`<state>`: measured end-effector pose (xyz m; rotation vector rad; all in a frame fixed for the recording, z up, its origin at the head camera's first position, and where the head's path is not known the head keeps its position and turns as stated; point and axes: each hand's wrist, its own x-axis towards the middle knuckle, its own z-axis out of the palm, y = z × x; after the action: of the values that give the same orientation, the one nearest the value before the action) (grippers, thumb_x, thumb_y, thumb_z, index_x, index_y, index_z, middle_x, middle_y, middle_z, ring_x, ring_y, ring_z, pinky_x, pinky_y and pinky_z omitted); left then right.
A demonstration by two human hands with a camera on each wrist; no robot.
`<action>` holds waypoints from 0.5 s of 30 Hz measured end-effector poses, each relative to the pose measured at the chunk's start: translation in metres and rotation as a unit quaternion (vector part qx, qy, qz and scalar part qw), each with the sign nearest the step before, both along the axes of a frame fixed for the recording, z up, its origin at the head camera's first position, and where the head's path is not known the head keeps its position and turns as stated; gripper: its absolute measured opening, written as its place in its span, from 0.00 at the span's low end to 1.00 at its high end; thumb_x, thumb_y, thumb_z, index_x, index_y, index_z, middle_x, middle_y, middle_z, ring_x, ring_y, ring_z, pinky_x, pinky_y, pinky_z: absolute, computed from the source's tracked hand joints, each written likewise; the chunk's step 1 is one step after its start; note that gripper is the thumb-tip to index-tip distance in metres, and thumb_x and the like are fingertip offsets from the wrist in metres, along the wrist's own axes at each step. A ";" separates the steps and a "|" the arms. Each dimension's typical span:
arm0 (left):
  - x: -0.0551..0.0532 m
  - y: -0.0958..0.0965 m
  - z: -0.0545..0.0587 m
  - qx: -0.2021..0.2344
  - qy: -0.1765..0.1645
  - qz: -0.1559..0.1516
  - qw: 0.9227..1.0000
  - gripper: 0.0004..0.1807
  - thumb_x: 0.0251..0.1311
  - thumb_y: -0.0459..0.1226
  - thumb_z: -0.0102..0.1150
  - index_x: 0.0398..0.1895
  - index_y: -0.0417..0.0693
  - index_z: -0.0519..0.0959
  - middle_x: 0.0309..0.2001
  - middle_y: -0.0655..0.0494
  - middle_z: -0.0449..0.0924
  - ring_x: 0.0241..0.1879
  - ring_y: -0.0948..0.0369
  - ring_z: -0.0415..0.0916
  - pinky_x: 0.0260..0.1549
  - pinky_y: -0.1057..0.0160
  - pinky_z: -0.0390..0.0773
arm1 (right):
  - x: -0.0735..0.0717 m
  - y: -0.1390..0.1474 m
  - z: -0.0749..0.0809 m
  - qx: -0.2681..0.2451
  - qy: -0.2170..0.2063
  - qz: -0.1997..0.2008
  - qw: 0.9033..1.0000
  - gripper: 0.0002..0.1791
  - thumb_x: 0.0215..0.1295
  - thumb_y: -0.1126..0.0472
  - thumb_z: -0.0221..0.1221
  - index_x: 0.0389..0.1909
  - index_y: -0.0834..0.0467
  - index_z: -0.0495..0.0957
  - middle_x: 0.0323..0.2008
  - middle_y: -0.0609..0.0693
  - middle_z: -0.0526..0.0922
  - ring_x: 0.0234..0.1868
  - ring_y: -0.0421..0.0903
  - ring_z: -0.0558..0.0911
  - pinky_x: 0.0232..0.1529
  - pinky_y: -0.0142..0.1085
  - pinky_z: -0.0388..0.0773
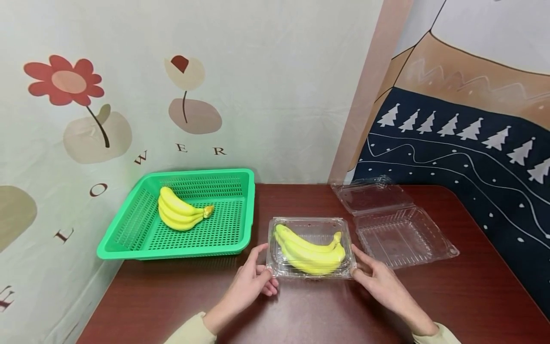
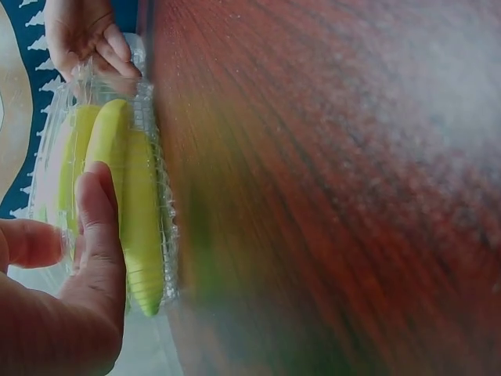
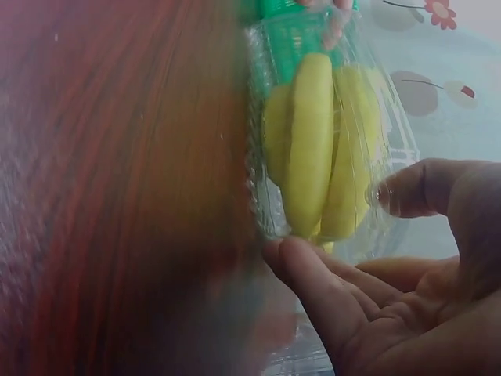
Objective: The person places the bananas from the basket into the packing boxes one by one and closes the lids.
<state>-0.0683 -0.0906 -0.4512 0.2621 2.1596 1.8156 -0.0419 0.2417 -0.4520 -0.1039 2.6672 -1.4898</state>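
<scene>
A clear plastic clamshell box [image 1: 311, 220] with its lid down stands in front of me at the middle of the table. Inside it lies a bunch of yellow bananas [image 1: 311, 251], seen through the plastic. My left hand [image 1: 250, 279] holds the box's left side, thumb at the near corner. On the other side, my right hand [image 1: 378, 279] grips the right edge between thumb and fingers. Both wrist views show the bananas [image 2: 141, 211] behind the ribbed plastic wall. Whether the box rests fully on the table cannot be told.
To the left, a green plastic basket [image 1: 234, 246] holds another bunch of bananas [image 1: 178, 210]. A second clear box [image 1: 399, 234] lies with its lid folded back on the right side of the dark red table [image 1: 309, 315]. Printed cloth [image 1: 279, 95] hangs behind.
</scene>
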 end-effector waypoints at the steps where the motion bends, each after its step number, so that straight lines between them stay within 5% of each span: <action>1: 0.000 0.000 0.000 0.000 -0.001 0.000 1.000 0.37 0.68 0.25 0.51 0.79 0.40 0.53 0.27 0.44 0.84 0.25 0.50 0.85 0.27 0.54 0.87 | 0.000 0.000 0.000 -0.002 -0.005 0.000 1.000 0.36 0.68 0.63 0.60 0.76 0.65 0.64 0.47 0.55 0.89 0.45 0.41 0.85 0.44 0.30 0.81; 6: -0.001 0.001 0.000 0.009 -0.011 0.002 1.000 0.38 0.66 0.24 0.51 0.79 0.40 0.53 0.26 0.45 0.84 0.24 0.52 0.84 0.26 0.55 0.87 | -0.003 0.002 -0.004 -0.080 -0.035 0.037 0.996 0.39 0.70 0.68 0.56 0.79 0.69 0.53 0.32 0.55 0.87 0.33 0.46 0.87 0.36 0.34 0.86; 10: -0.002 0.001 0.000 0.025 -0.024 0.004 0.999 0.39 0.65 0.23 0.51 0.79 0.41 0.52 0.25 0.45 0.83 0.23 0.53 0.84 0.25 0.56 0.87 | -0.004 0.001 -0.007 -0.157 -0.047 0.074 0.984 0.40 0.73 0.72 0.52 0.79 0.74 0.42 0.31 0.62 0.87 0.32 0.50 0.89 0.36 0.41 0.88; 15: -0.002 0.002 -0.003 0.028 -0.031 0.006 0.999 0.39 0.66 0.24 0.51 0.79 0.43 0.51 0.25 0.46 0.82 0.21 0.53 0.83 0.23 0.59 0.85 | -0.005 0.000 -0.008 -0.175 -0.039 0.086 0.980 0.41 0.72 0.73 0.51 0.78 0.77 0.40 0.28 0.61 0.85 0.28 0.46 0.86 0.31 0.41 0.87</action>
<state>-0.0705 -0.0888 -0.4541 0.2032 2.0741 1.8674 -0.0465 0.2413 -0.4595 -0.2832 2.2455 -1.8435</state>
